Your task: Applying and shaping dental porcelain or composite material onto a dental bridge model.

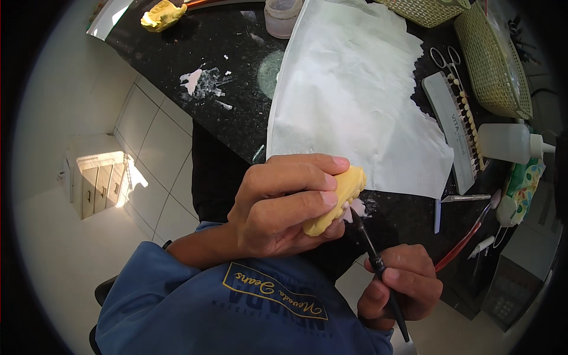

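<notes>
Yellow, curved, plaster-like dental cast (346,190): at the near edge of a large, ragged white paper sheet (355,89), slanted up and rightward along its long axis. Clamped by left hand (278,198), nearer of 2. Up and left from right hand (405,281), pinched around slim black brush-like tool (377,264); dark pointed tip (354,212) just beside cast, cannot tell whether touching.

Black countertop (207,50) with a ragged-edged white sheet (349,100), yellow cast (161,16), small jar (283,21), woven basket (494,65)
</notes>
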`<state>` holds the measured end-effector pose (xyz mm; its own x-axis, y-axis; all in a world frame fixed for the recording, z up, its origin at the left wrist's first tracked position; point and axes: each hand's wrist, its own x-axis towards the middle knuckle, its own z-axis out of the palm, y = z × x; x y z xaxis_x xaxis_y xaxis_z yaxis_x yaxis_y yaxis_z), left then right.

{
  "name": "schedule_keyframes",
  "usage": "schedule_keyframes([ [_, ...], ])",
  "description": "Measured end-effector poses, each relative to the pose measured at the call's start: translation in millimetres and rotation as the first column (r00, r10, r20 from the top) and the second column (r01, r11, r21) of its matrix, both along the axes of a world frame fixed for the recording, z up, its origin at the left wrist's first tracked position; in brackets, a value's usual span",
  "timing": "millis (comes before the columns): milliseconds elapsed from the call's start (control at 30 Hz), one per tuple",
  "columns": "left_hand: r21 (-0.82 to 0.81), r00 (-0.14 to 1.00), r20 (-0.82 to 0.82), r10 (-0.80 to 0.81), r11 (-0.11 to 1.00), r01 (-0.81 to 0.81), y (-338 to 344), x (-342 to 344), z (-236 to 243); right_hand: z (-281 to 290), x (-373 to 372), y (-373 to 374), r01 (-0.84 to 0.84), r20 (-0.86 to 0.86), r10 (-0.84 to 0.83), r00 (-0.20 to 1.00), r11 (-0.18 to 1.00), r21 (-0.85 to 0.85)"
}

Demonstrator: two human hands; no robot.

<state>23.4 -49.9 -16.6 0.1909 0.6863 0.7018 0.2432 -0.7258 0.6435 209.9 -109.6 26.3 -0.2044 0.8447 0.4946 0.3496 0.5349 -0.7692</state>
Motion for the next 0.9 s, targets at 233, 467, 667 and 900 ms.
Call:
schedule_keyframes([
  [233, 0.012, 1.000, 0.002, 0.003, 1.000, -0.003, 1.0, 0.6, -1.1, 0.4, -0.9, 1.5, -0.013, 0.022, 0.013, 1.000, 1.000, -0.008],
  [467, 0.038, 1.000, 0.003, 0.019, 0.999, -0.019, 1.1, 1.5, -3.0, -0.5, 2.0, 2.2, -0.043, 0.052, 0.043, 0.998, 0.999, -0.002],
  [667, -0.050, 0.997, 0.071, -0.007, 0.999, 0.011, -0.5, 2.2, 5.1, 0.2, 2.2, -15.5, 0.226, -0.260, -0.267, 0.928, 0.958, -0.177],
  [900, -0.510, 0.893, 0.446, -0.065, 0.801, 0.313, -4.7, -9.5, 27.2, 1.2, 12.9, -9.5, 0.243, -0.047, -0.257, 0.965, 0.950, -0.198],
])
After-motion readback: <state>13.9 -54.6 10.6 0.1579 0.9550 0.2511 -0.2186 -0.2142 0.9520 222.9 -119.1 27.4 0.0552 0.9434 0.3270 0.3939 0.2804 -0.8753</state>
